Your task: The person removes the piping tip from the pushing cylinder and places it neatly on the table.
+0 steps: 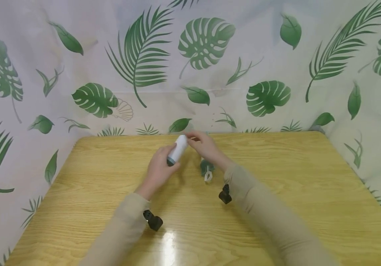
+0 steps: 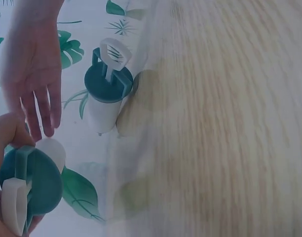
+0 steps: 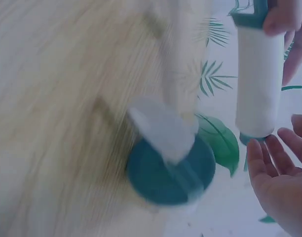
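My left hand (image 1: 159, 166) grips a white cylindrical container (image 1: 178, 147) near its teal lid. In the left wrist view that teal lid (image 2: 45, 182) carries a white loop handle (image 2: 14, 206). The cylinder is tilted, its far end toward the right hand (image 1: 208, 147). Seen from the right wrist, the right hand (image 3: 284, 192) has its fingers extended, fingertips touching or very close to the teal base (image 3: 254, 139). A second white container with a teal lid (image 1: 207, 167) and white loop stands on the table, partly behind the right hand.
The wood-grain table (image 1: 110, 166) reaches back to a wall covering (image 1: 210, 85) printed with green leaves. A small teal thing (image 1: 207, 132) shows just behind the right hand at the table's back edge, mostly hidden. A black camera sits on each wrist.
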Demonstrator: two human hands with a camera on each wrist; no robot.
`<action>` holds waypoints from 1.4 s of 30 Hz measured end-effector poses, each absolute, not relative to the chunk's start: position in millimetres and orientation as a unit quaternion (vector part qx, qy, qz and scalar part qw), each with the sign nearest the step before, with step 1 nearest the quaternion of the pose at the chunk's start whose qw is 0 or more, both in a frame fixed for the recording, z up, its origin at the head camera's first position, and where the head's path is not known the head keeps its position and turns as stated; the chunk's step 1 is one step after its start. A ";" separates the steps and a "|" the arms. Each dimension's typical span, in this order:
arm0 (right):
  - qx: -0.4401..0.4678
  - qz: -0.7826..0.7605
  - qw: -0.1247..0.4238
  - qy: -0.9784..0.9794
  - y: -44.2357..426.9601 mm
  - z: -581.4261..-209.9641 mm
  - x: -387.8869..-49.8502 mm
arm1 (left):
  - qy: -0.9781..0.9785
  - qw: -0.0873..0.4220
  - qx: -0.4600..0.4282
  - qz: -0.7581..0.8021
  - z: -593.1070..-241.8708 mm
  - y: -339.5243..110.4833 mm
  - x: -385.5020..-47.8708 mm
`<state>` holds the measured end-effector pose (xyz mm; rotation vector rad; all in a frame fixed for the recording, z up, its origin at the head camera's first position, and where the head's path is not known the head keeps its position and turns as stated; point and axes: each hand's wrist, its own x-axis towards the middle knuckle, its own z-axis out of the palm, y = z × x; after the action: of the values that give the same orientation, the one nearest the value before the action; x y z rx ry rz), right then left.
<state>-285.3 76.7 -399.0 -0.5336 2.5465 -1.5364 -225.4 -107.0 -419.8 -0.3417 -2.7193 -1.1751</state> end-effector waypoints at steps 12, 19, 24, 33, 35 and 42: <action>-0.345 -0.310 -0.095 0.881 122.6 -403.6 -254.1 | -0.907 0.101 -0.284 -0.294 -412.4 -124.5 -199.1; -0.373 -0.276 -0.094 0.881 138.3 -407.2 -231.0 | -0.888 0.100 -0.366 -0.261 -414.5 -132.4 -190.1; -0.382 -0.276 -0.068 0.879 147.3 -411.6 -218.6 | -0.859 0.097 -0.430 -0.260 -416.7 -133.7 -186.3; -0.433 -0.320 -0.049 0.841 163.2 -422.3 -205.1 | -0.828 0.056 -0.475 -0.293 -420.1 -130.4 -181.2; -0.436 -0.348 -0.042 0.829 165.9 -425.6 -202.1 | -0.830 0.040 -0.472 -0.294 -420.3 -130.1 -179.9; -0.385 -0.400 -0.016 0.831 168.1 -433.2 -193.9 | -0.861 0.035 -0.439 -0.254 -423.1 -124.1 -177.9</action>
<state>-193.9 168.1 -433.2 -1.2230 2.6388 -1.2698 -177.9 -124.1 -423.1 -1.3487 -2.6467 -0.7819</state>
